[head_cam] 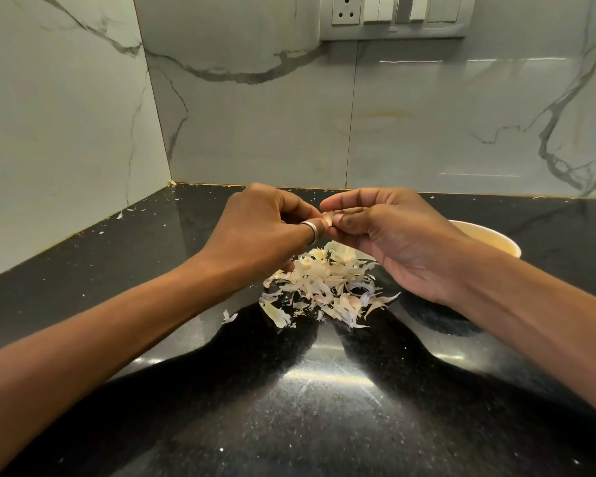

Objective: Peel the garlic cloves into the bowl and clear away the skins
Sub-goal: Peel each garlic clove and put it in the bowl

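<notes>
Both of your hands are pinching one garlic clove [328, 218]: left hand [265, 228] and right hand [393, 242] each have it between thumb and curled fingers. Right below them the skins [324, 284] sit in a loose heap on the black tabletop [324, 425]. The pale bowl [489, 241] is just behind your right hand, partly hidden by it.

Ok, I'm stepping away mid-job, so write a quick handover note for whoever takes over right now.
Left hand and right hand: both pinch one garlic clove, held above the counter.
Skins: loose pile on the counter below the hands; stray flakes by the left wall.
Bowl: right of the pile, behind the right wrist; contents hidden.
Done: several cloves peeled, judging by the pile.
To do: finish this clove, drop it in the bowl, clear all skins.
</notes>
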`<state>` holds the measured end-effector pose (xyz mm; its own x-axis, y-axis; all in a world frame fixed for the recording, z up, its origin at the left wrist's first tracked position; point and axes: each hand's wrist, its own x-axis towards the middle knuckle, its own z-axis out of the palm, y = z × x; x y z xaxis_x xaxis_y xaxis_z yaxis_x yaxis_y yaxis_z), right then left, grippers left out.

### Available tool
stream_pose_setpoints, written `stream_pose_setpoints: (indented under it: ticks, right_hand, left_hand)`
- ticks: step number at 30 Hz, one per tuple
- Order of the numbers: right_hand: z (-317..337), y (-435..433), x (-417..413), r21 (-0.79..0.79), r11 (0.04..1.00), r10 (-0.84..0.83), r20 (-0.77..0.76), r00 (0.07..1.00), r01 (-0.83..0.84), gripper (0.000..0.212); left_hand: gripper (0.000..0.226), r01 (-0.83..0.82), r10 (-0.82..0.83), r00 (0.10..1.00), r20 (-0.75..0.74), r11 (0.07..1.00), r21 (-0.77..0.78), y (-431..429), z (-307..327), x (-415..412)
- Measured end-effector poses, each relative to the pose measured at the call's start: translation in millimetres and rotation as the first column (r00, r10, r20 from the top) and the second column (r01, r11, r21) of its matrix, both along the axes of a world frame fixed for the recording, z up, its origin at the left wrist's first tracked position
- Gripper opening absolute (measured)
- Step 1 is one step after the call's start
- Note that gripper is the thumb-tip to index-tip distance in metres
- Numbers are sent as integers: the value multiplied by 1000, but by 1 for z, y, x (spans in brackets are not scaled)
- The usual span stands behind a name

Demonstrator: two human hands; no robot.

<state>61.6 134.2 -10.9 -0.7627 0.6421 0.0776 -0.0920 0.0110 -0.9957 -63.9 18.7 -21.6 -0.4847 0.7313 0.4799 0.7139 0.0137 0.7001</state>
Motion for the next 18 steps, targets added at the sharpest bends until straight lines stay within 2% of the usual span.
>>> stream_pose_setpoints:
  ticks: [9,18]
  right_hand:
    - [-1,-2,0,28,999,-31,21,999,30,17]
    - [-4,-4,-2,16,1000,-12,-18,1000,12,14]
  left_hand:
    - [7,-68,78,945,-319,997,41,-1,-3,2]
    - [7,-90,96,941,-326,995,34,0,-5,1]
